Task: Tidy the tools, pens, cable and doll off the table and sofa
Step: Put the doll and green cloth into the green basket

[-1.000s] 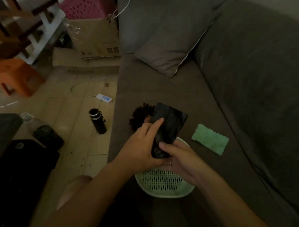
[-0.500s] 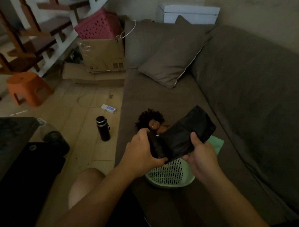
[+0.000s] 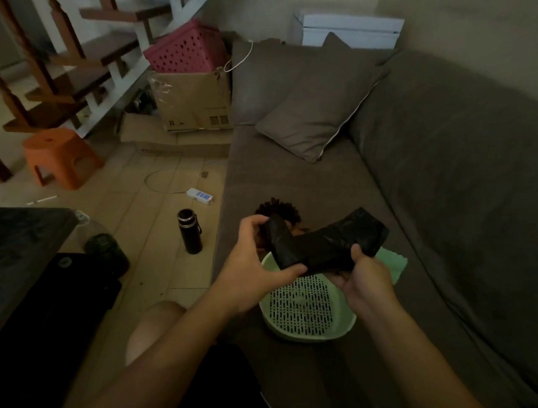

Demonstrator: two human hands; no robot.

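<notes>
While the fingers point(image 3: 253, 222) of the left hand point(image 3: 252, 266) curl over the far end of the roll of black bags point(image 3: 282, 244) and its thumb braces the near end, the right hand point(image 3: 362, 281) pinches the unrolled free end between its thumb and the fingers curled beneath. The split grip looks deliberate. One hand anchors the roll and the other draws a bag out to the right, probably to tear one off as a sack for the clutter.

The roll's long axis runs from far-left to near-right. The drawn-out sheet stretches from it to the right and slightly farther away, pulled fairly taut between the two hands. Both hands hold it in the air above the pale green perforated basket point(image 3: 298, 337), which sits on the seat of the sofa point(image 3: 291, 178) close to the person's knee.

Just beyond the roll lies the doll point(image 3: 277, 207), not yet tidied off the seat cushion. Only its dark curly head shows clearly, at the far-left. The rest is hidden behind the roll and the left hand, so its long axis cannot be judged with confidence. A green cloth point(image 3: 394, 263) lies on the cushion to the right of the basket, partly under the sheet.
</notes>
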